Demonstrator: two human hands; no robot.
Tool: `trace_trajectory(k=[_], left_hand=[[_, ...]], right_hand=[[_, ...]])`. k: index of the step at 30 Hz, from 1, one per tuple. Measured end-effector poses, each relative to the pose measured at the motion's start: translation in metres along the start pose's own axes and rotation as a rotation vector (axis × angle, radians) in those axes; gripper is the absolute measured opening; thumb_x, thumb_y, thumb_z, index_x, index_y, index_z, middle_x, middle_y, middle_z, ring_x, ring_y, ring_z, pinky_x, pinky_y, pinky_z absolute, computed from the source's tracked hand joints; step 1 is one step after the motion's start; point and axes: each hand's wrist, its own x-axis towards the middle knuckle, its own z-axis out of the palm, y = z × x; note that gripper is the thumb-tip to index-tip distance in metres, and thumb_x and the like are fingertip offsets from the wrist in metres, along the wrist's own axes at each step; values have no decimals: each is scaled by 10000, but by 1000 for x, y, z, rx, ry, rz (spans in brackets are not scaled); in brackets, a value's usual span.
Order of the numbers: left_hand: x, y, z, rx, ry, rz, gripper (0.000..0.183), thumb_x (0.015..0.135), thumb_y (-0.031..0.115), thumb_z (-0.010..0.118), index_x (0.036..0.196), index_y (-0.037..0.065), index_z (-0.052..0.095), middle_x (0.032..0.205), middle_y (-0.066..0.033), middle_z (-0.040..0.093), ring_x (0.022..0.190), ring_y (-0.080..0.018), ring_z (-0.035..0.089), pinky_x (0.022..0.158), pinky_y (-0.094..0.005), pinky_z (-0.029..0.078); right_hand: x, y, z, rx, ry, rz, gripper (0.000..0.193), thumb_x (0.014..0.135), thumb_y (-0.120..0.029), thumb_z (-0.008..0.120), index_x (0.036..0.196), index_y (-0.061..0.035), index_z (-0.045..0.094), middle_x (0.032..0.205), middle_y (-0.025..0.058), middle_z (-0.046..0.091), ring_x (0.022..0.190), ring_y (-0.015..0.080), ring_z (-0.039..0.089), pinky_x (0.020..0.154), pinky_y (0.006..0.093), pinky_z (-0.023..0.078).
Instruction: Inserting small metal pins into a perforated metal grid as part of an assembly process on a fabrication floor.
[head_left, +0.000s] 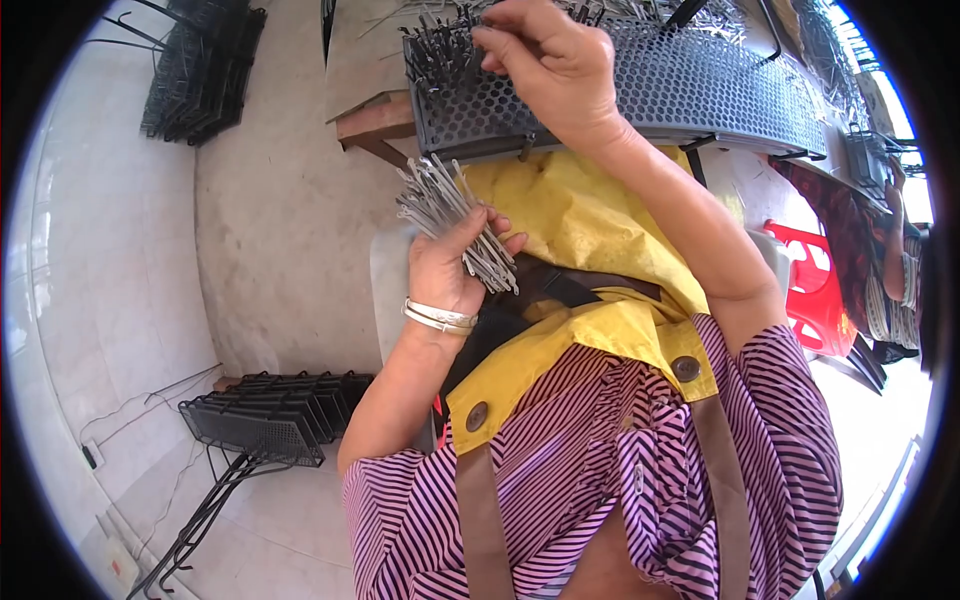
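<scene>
My left hand is closed round a bundle of thin grey metal strips, which stick out above and below my fingers. Some strips have small holes at their ends. Higher up, my right hand is held in a pinch over the left end of a dark perforated metal basket. Whatever lies between its fingertips is too small to make out. Close by those fingertips, a cluster of dark thin pieces stands along the basket's rim. A yellow apron covers my lap beneath the basket.
Loose strips lie beyond the basket. Black racks stand by the wall, one stack at upper left and another at lower left. On the right are a red plastic chair and another person's arm.
</scene>
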Motion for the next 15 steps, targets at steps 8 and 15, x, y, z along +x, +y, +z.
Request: trace_trajectory(k=[8, 15], left_hand=[[2, 1, -2, 2, -1, 5, 113, 753, 13, 566, 858, 14, 525, 753, -62, 546, 689, -176, 561, 642, -397, 526], [3, 2, -1, 31, -20, 30, 119, 751, 11, 571, 862, 11, 528, 739, -65, 549, 675, -172, 563, 626, -383, 528]], right_hand=[[-10, 14, 14, -504, -454, -375, 157, 647, -14, 531, 793, -59, 568, 694, 77, 565, 626, 256, 564, 524, 340, 468], [-19, 16, 10, -547, -460, -299, 78, 709, -92, 547, 780, -60, 552, 633, 99, 550, 587, 284, 556, 495, 360, 449]])
